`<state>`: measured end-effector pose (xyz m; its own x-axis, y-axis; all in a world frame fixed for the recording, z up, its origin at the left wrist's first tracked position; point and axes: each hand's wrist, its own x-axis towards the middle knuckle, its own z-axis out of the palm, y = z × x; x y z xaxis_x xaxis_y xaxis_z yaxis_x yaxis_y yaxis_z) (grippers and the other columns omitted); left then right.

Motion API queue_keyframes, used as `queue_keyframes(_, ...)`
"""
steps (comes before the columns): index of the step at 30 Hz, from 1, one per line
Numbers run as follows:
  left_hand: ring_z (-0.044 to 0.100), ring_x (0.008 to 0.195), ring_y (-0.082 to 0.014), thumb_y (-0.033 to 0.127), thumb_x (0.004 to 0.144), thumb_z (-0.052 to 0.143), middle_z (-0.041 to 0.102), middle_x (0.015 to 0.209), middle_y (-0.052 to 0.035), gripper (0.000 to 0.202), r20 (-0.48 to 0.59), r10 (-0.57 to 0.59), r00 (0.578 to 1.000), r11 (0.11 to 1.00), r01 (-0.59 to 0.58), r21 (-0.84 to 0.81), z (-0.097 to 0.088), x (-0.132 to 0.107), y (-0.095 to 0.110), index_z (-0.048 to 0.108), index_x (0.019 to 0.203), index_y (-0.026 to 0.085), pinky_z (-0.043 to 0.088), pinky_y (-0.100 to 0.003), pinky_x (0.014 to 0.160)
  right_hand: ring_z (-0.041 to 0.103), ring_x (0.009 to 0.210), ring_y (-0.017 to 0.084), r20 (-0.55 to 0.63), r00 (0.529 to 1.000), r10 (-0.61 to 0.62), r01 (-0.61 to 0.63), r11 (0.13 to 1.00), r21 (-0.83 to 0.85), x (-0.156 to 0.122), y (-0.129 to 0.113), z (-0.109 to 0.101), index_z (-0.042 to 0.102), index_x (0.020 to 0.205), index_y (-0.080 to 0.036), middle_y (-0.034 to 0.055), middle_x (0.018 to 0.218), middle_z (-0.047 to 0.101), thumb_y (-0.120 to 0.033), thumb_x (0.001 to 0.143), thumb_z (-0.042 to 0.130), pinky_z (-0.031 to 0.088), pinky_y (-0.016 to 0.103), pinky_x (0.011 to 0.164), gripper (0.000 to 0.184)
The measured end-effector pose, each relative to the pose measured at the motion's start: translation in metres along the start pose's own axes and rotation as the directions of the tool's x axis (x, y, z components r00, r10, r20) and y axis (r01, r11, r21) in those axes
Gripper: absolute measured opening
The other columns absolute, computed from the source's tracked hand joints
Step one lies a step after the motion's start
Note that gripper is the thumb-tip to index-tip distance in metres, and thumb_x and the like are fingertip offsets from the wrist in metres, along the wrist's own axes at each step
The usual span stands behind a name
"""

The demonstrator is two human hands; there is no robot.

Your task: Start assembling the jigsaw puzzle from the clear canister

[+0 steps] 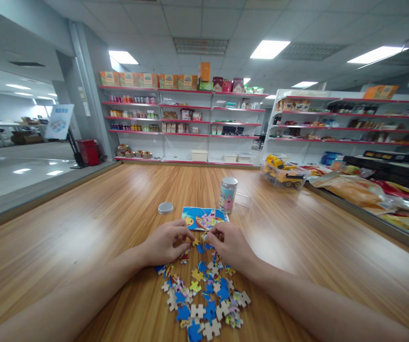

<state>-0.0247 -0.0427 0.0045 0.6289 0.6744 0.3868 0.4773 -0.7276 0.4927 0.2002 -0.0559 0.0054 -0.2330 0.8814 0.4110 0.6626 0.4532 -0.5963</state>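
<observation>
A heap of loose jigsaw pieces (pixel 204 297) lies on the wooden table (pixel 101 223) in front of me. My left hand (pixel 165 244) rests at the heap's far edge, fingers curled in a pinch on a small piece. My right hand (pixel 231 246) sits beside it, fingers also pinched together over pieces. The two hands almost touch at their fingertips. Just beyond them lies a colourful cartoon picture card (pixel 203 218). Past the card stands a small printed tin (pixel 228 195), with its round metal lid (pixel 165 207) lying flat to the left.
A clear box with a yellow toy truck (pixel 283 175) stands at the far right of the table. Snack bags (pixel 365 190) fill a counter along the right edge. Store shelves (pixel 186 121) with goods line the back wall. An open floor lies to the left.
</observation>
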Motion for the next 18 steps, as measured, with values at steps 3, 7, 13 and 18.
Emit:
queue_keyframes(3,0.053,0.072,-0.0128,0.018,0.084,0.057,0.055,0.089,-0.0043,0.021,0.026,0.031,0.999,0.999,-0.032,0.016,-0.003,-0.001,0.003,0.068,0.101,0.018,0.041,-0.022,0.064,0.050,0.055,0.013,0.015,1.000,0.006,-0.006,0.999,-0.039,0.000,0.000,0.000,0.062,0.062,-0.016,0.0009,0.059,0.059,-0.022,0.082,0.056,0.032,0.024,0.053,0.022)
queue_keyframes(7,0.055,0.078,-0.0147,0.022,0.086,0.056,0.055,0.092,-0.0054,0.022,0.055,0.056,0.997,0.994,-0.061,0.096,-0.004,-0.002,0.005,0.071,0.102,0.020,0.043,-0.025,0.072,0.049,0.053,0.012,0.004,1.000,0.026,-0.025,0.995,-0.096,0.001,0.001,0.000,0.060,0.059,-0.016,0.0001,0.056,0.058,-0.022,0.081,0.056,0.030,0.025,0.053,0.023)
queue_keyframes(13,0.053,0.072,-0.0137,0.019,0.086,0.055,0.055,0.086,-0.0050,0.018,-0.028,0.042,0.999,0.996,-0.040,0.082,0.000,-0.001,0.002,0.072,0.090,0.017,0.041,-0.023,0.065,0.051,0.058,0.014,-0.011,0.998,-0.065,0.064,0.996,-0.060,-0.002,-0.001,-0.003,0.063,0.063,-0.016,0.0007,0.059,0.058,-0.021,0.076,0.062,0.034,0.025,0.057,0.014)
queue_keyframes(18,0.052,0.072,-0.0137,0.018,0.085,0.056,0.054,0.084,-0.0042,0.016,-0.026,0.086,0.996,0.995,-0.084,0.059,0.000,-0.001,0.002,0.071,0.089,0.017,0.040,-0.024,0.064,0.056,0.075,0.018,0.120,0.895,-0.429,0.423,0.903,0.073,-0.010,-0.012,-0.008,0.072,0.080,-0.020,0.0024,0.072,0.061,-0.014,0.073,0.061,0.039,0.030,0.072,0.014)
